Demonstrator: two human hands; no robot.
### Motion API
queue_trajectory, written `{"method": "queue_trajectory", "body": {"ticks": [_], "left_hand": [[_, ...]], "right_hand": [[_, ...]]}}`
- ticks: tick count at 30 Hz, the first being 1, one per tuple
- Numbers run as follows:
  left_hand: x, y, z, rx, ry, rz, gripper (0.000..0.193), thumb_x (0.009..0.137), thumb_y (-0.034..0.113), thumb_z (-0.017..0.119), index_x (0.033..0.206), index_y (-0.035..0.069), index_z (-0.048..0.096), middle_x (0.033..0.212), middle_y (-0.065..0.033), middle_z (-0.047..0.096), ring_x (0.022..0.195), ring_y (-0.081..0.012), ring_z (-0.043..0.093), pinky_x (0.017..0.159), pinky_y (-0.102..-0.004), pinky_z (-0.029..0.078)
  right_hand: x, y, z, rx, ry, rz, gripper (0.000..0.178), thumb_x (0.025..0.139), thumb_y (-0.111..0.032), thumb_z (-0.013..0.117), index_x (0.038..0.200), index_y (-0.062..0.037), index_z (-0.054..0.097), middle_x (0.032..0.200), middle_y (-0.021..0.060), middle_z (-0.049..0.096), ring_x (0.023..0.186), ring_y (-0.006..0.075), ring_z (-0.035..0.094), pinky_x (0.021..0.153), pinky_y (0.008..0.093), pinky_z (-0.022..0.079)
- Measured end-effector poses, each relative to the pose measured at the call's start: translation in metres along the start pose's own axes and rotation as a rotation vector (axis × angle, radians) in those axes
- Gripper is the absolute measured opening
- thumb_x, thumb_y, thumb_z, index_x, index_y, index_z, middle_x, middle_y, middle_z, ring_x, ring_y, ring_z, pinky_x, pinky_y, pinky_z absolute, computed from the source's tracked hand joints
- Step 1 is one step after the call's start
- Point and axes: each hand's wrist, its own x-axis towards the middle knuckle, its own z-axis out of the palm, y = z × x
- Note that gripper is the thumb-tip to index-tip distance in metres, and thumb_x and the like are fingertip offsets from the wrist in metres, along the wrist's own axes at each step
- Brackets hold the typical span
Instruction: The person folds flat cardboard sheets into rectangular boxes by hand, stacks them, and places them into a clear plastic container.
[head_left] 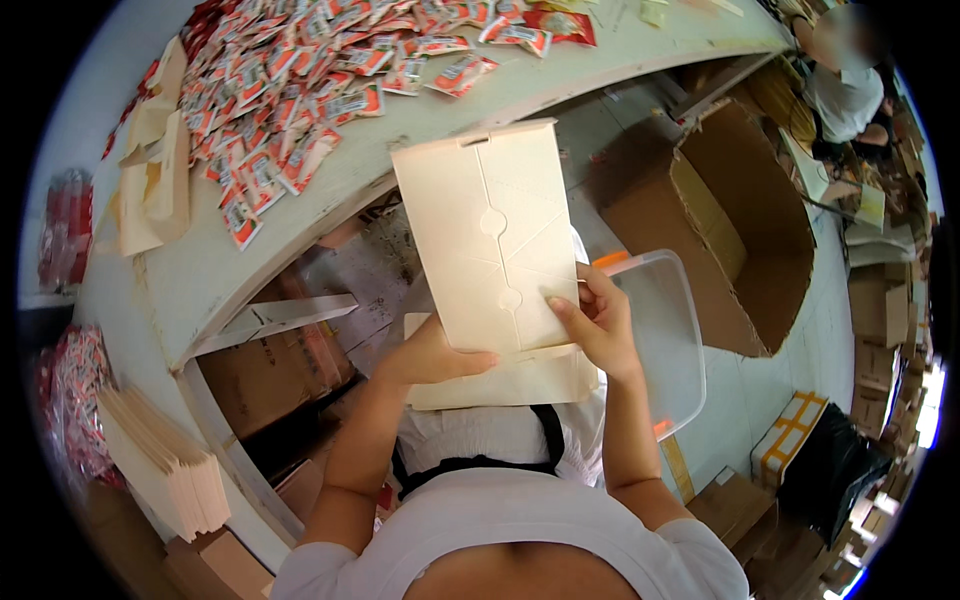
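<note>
- Handling the cream box (466, 240) appeared the current step.
- Left hand (428, 355) and right hand (604, 325) fingers pinched its lower part.
- Next move likely required steady two-handed support.

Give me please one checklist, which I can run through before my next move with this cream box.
1. Left grip on the cream box: ok; the thumb lies across the lower end of its face.
2. Right grip on the box: ok; the thumb is on the face, the fingers at the right edge.
3. Seam between the two round tabs: ok; it looks closed.
4. Inside of the box: cannot tell; the face hides it.
5. Sachets clear of the box: ok; they lie heaped on the table.
</note>
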Motion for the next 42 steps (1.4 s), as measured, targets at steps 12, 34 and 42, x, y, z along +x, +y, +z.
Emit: {"method": "queue_trajectory", "body": {"ticks": [12, 34, 42], "left_hand": [[-0.032, 0.011, 0.011, 0.083, 0.197, 0.109, 0.040, 0.084, 0.036, 0.053, 0.092, -0.003, 0.056, 0.074, -0.0128, 0.060, 0.071, -0.0163, 0.054, 0.063, -0.0314, 0.043], [-0.061, 0.019, 0.024, 0.068, 0.425, 0.178, 0.026, 0.085, 0.017, 0.047, 0.098, -0.004, 0.053, 0.071, -0.0178, 0.057, 0.064, -0.0181, 0.053, 0.062, -0.0332, 0.043], [-0.052, 0.001, -0.001, -0.218, 0.431, 0.022, 0.034, 0.079, 0.011, 0.056, 0.111, 0.000, 0.049, 0.096, -0.0044, 0.056, 0.084, -0.0111, 0.053, 0.072, -0.0272, 0.045]], "right_hand": [[-0.001, 0.018, 0.047, -0.555, -0.064, -0.404, 0.079, 0.079, -0.025, 0.057, 0.136, 0.0004, 0.010, 0.138, 0.0176, 0.018, 0.125, 0.0234, 0.023, 0.101, 0.0343, 0.020], [0.002, 0.022, 0.053, -0.597, 0.002, -0.515, 0.042, 0.080, -0.010, 0.050, 0.117, 0.0076, 0.043, 0.109, 0.0133, 0.053, 0.099, 0.0195, 0.051, 0.077, 0.0281, 0.044], [0.010, -0.020, 0.045, -0.608, -0.295, -0.016, 0.044, 0.072, 0.002, 0.046, 0.116, 0.0000, 0.047, 0.100, 0.0161, 0.058, 0.090, 0.0250, 0.058, 0.079, 0.0290, 0.044]]}}
